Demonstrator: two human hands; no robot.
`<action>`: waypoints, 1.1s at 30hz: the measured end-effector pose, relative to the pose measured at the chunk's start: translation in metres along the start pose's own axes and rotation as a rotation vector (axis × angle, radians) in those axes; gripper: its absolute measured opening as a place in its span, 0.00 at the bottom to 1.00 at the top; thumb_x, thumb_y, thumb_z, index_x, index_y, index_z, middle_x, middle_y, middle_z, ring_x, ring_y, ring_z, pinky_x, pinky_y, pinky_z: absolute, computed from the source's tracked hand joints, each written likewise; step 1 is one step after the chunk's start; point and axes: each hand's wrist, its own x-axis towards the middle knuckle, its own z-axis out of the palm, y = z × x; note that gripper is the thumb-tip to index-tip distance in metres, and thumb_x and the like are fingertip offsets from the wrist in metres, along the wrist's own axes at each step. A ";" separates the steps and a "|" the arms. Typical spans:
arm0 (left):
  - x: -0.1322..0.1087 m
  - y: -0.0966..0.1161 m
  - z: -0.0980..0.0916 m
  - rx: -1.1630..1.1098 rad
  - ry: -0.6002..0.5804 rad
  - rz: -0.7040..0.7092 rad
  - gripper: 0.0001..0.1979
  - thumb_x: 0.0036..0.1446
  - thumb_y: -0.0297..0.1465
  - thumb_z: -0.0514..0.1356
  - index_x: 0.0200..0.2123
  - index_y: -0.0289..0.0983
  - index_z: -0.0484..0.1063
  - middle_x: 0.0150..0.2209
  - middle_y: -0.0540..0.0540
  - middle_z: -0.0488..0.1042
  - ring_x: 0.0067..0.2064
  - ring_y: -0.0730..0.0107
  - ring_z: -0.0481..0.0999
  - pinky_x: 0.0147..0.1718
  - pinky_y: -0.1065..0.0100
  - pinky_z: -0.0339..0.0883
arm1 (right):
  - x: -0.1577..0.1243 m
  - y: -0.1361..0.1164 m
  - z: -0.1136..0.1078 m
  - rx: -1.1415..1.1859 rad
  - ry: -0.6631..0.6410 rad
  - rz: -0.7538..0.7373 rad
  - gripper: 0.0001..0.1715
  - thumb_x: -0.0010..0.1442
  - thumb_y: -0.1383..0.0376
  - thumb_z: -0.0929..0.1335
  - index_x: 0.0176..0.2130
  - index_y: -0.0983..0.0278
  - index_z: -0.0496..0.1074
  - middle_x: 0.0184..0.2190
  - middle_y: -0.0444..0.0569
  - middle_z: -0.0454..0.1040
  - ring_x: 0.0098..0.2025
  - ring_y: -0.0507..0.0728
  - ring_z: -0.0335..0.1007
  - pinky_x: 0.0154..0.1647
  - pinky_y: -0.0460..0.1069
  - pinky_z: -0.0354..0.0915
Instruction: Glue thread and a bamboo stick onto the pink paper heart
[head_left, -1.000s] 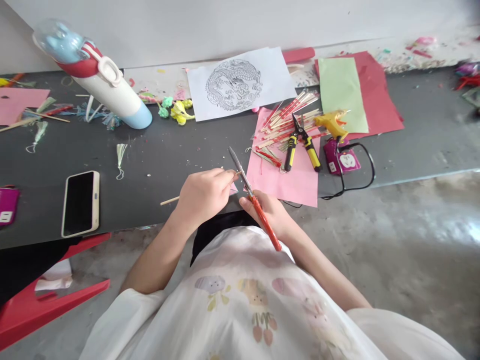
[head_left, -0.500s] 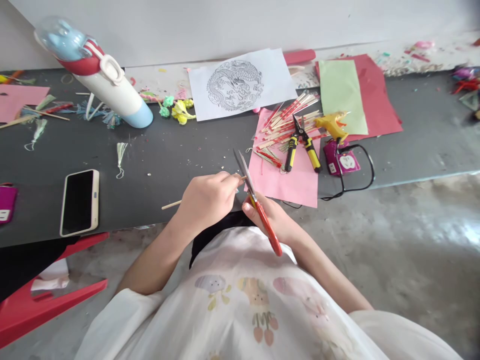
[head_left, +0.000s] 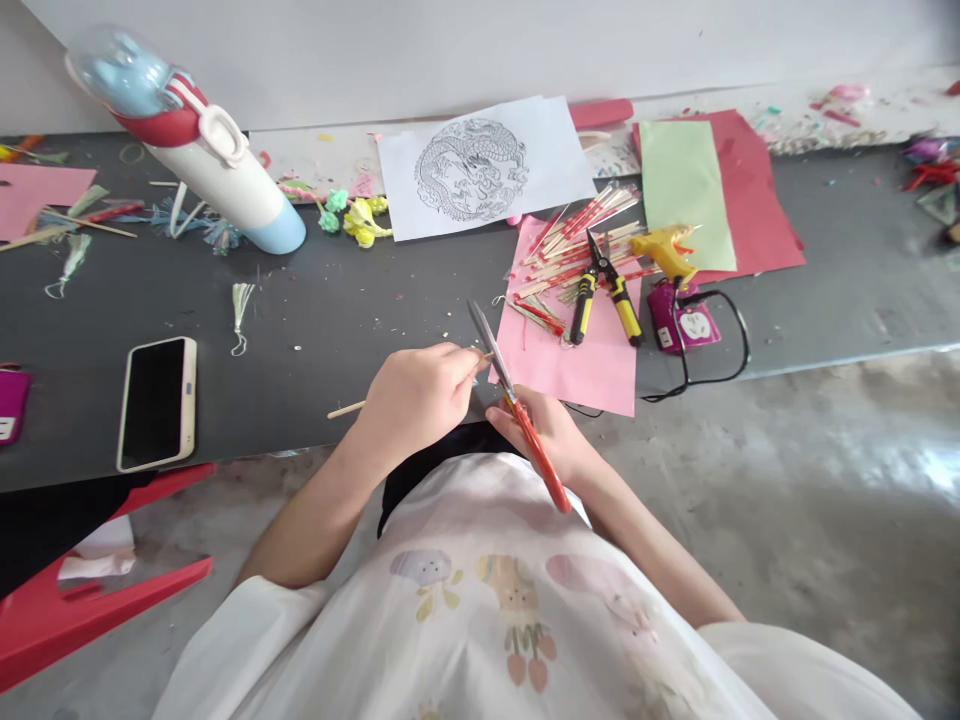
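Observation:
A thin wooden stick (head_left: 346,410) is pinched in my left hand (head_left: 424,395). One end sticks out to the left below the hand, and the other tip shows past my fingers at the scissor blades. My right hand (head_left: 551,430) is closed around the red handles of the scissors (head_left: 530,432), whose blades point up and away from me. The blades look nearly together and cross at the stick's tip; whether they bite into it I cannot tell. Just beyond my right hand lies a pink paper sheet (head_left: 592,375).
On the pink sheet rest several red-and-wood sticks (head_left: 585,225) and yellow-black pliers (head_left: 600,290). A glue gun (head_left: 667,250) with a black cord is right of them. A dragon print (head_left: 472,170), a bottle (head_left: 217,180), a small tassel (head_left: 240,315) and a phone (head_left: 157,403) share the table.
The scissor handles have drawn closer together and swung slightly to the right, with my right thumb shifting along. My left hand and the stick have hardly moved.

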 end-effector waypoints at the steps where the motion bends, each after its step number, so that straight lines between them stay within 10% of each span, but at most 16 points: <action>1: 0.000 -0.001 0.000 -0.015 -0.005 -0.002 0.11 0.63 0.28 0.54 0.31 0.38 0.75 0.27 0.48 0.77 0.28 0.69 0.76 0.25 0.68 0.55 | 0.000 0.001 0.000 -0.004 -0.001 -0.002 0.22 0.57 0.50 0.67 0.27 0.61 0.56 0.22 0.38 0.58 0.26 0.49 0.49 0.28 0.46 0.52; 33: 0.002 -0.003 0.006 -0.743 0.028 -0.123 0.18 0.62 0.34 0.57 0.20 0.36 0.70 0.15 0.53 0.68 0.19 0.78 0.66 0.20 0.74 0.57 | -0.012 -0.007 -0.005 -0.344 0.201 -0.192 0.21 0.62 0.48 0.62 0.32 0.59 0.51 0.27 0.47 0.67 0.28 0.57 0.66 0.27 0.48 0.57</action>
